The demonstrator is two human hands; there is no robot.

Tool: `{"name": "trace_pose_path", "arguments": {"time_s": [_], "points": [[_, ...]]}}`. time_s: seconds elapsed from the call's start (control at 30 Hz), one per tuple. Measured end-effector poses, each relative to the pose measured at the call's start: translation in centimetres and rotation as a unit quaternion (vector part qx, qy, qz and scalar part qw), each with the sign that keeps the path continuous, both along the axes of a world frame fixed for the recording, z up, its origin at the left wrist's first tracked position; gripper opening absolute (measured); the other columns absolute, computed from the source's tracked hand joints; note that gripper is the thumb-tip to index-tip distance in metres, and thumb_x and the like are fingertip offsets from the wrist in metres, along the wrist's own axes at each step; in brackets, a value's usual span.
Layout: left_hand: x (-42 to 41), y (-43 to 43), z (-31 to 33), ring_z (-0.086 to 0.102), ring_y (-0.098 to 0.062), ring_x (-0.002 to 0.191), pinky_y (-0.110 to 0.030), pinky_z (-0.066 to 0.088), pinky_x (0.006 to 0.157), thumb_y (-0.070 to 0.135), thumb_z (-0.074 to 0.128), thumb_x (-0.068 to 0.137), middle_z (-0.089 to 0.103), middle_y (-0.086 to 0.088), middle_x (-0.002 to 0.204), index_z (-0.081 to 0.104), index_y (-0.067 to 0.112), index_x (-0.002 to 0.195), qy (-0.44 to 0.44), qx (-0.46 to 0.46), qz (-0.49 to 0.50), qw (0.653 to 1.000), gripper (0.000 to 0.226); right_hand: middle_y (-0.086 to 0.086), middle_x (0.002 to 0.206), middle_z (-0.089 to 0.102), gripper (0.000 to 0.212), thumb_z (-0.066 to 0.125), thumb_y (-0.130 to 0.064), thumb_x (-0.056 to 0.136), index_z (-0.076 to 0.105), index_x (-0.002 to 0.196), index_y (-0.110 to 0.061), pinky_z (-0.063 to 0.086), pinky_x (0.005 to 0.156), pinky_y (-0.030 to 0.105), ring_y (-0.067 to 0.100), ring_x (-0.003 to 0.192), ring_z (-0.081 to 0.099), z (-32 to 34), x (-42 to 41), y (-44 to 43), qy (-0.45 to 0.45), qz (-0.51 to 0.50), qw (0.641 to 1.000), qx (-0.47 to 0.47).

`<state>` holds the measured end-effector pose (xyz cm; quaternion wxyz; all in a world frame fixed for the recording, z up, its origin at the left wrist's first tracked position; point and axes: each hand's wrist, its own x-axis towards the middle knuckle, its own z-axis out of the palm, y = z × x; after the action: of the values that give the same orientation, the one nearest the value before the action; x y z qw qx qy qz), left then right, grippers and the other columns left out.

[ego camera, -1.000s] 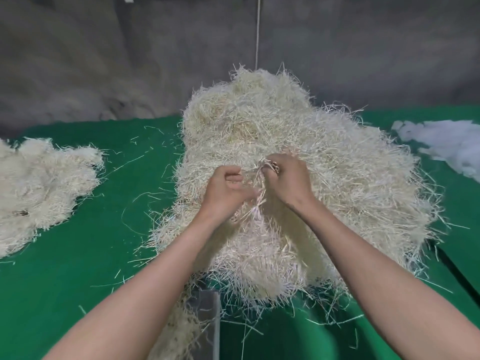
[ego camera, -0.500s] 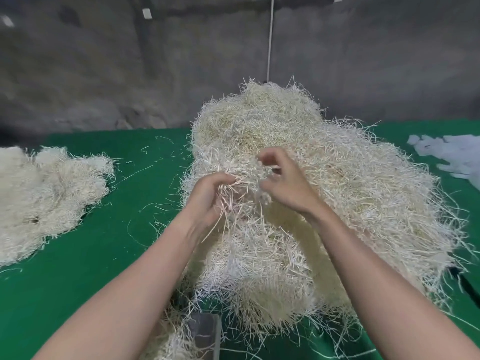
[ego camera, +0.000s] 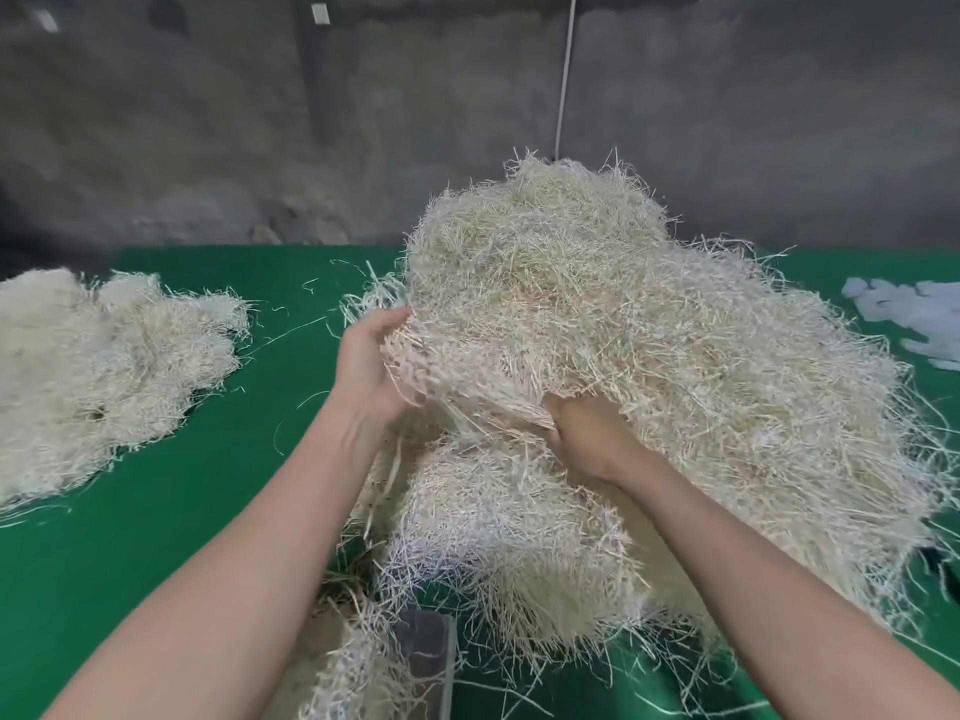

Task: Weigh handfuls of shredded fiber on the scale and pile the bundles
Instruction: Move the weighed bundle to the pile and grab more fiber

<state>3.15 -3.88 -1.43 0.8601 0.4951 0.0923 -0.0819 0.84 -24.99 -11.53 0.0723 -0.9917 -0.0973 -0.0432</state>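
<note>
You are at the gathering step: pulling a handful out of the big heap of shredded fiber [ego camera: 675,345] that fills the centre and right of the frame on the green surface [ego camera: 182,511]. Your left hand [ego camera: 371,366] grips the left edge of a loose clump [ego camera: 467,376], with the fingers curled round the strands. Your right hand [ego camera: 587,439] is pushed in under the same clump just right of centre. Its fingers are buried in the fiber, so I cannot tell whether they have closed on anything.

The clump looks only half freed, as many strands run on into the heap behind it. Next, I judge, you need to draw it toward you and tease it off so it does not drag extra fiber along, then carry it to the scale. A grey object [ego camera: 423,646] at the bottom centre, half covered by strands, may be that scale, but I cannot confirm it. The smaller pile [ego camera: 104,366] at the left edge is likely where weighed bundles go.
</note>
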Motion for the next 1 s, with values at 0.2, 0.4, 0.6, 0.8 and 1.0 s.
{"name": "trace_pose_path", "arguments": {"time_s": [0.2,0.4,0.6,0.8,1.0], "points": [[0.0,1.7,0.3,0.039,-0.031,0.131,-0.059,0.031,0.105,0.005,0.050,0.079,0.042,-0.009,0.142,0.056,0.011,0.103,-0.053,0.086,0.026,0.995,0.026,-0.002,0.118,0.053,0.076,0.069,-0.034,0.080,0.028,0.143,-0.021,0.043,0.100,0.036,0.018,0.111,0.051,3.5,-1.2,0.6,0.093,0.000,0.992,0.085],[-1.4,0.2,0.6,0.061,-0.028,0.107,-0.045,0.049,0.089,0.005,0.056,0.070,0.062,-0.021,0.116,0.060,0.012,0.086,-0.067,0.089,-0.062,0.992,0.017,-0.001,0.153,0.024,0.114,0.081,-0.033,0.066,0.003,0.149,-0.035,0.034,0.108,0.039,0.015,0.127,0.041,6.7,-1.6,8.7,0.123,0.049,0.917,0.377],[-0.7,2.1,0.2,0.056,-0.009,0.063,-0.019,0.047,0.054,0.025,0.079,0.066,0.061,0.002,0.092,0.052,0.016,0.109,-0.174,0.443,-0.239,0.846,0.052,0.001,0.112,0.059,0.024,0.061,0.002,0.082,0.063,0.101,-0.012,0.049,0.062,0.017,0.009,0.074,0.058,4.0,0.3,7.7,0.051,-0.049,0.941,0.330],[1.1,1.5,-3.9,0.053,-0.007,0.057,-0.016,0.041,0.047,0.015,0.059,0.088,0.064,-0.001,0.102,0.044,0.014,0.063,-0.238,0.826,-0.210,0.466,0.029,-0.009,0.085,0.061,0.019,0.063,-0.025,0.088,0.066,0.104,-0.014,0.045,0.073,0.021,-0.004,0.060,0.046,4.4,0.0,4.4,-0.007,0.040,0.986,0.161],[3.0,2.8,-5.0,0.063,-0.017,0.078,-0.033,0.055,0.079,0.020,0.063,0.089,0.067,-0.005,0.092,0.064,0.008,0.105,-0.245,0.812,-0.148,0.509,0.020,-0.008,0.079,0.063,0.028,0.046,-0.042,0.094,0.063,0.102,-0.021,0.053,0.085,0.036,0.012,0.076,0.060,3.5,-0.2,2.1,0.013,0.027,0.995,0.095]]}}
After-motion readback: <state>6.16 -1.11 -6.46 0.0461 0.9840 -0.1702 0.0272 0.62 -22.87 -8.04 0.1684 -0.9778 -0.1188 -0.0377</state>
